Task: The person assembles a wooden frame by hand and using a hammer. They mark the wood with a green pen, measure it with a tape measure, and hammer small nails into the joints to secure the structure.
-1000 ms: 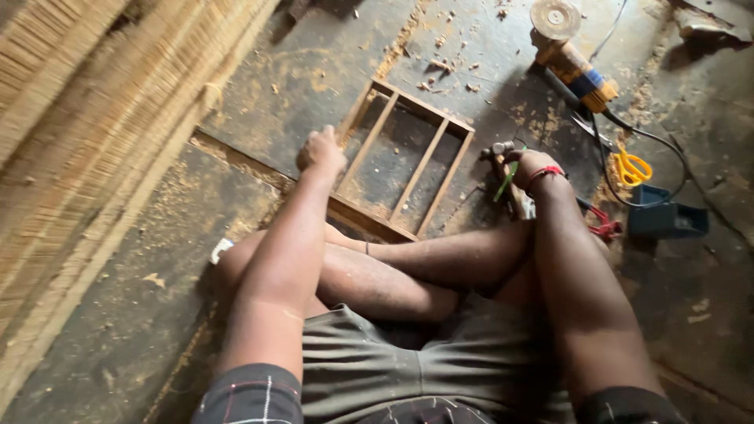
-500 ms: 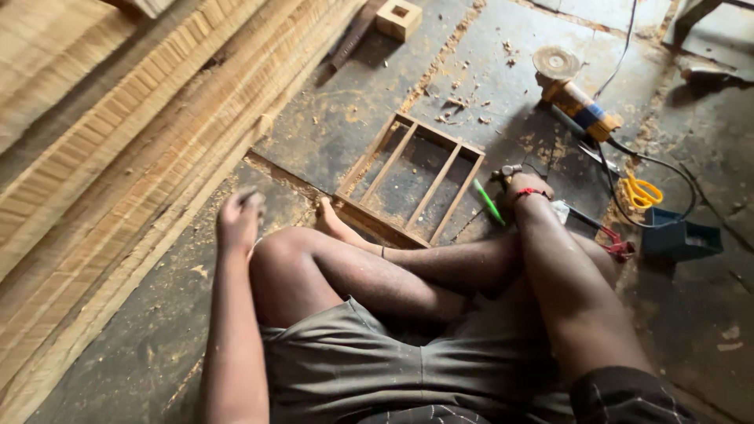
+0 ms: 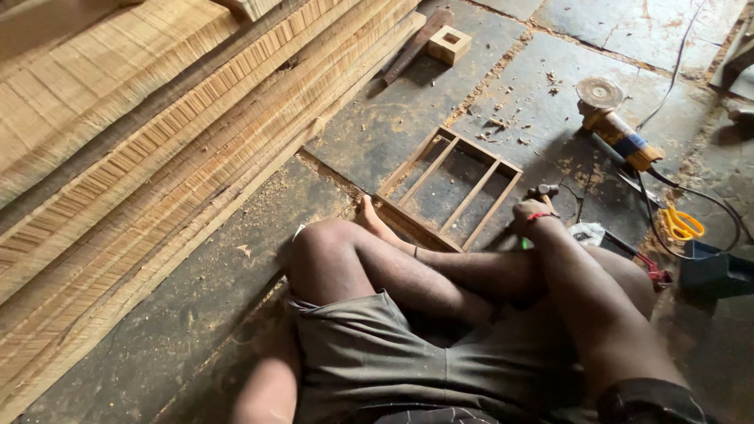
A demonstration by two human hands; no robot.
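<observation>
I sit on the stone floor with my legs crossed. A small wooden frame (image 3: 449,187) with several slats lies flat just beyond my foot. My right hand (image 3: 531,213), with a red band at the wrist, is closed around the handle of a hammer (image 3: 542,191) at the frame's near right corner. My left forearm (image 3: 267,389) runs down along my left thigh at the bottom left. The left hand itself is hidden behind the raised knee.
A tall stack of rough wooden planks (image 3: 157,157) fills the left side. An angle grinder (image 3: 616,126) with its cable, yellow scissors (image 3: 680,224), a dark blue box (image 3: 716,271) and a red-handled tool (image 3: 650,271) lie to the right. A small square wooden block (image 3: 449,44) sits farther back.
My left hand left the frame, pressed on the floor to the left, then dropped out of sight behind my knee. My right hand stayed at the frame's corner.
</observation>
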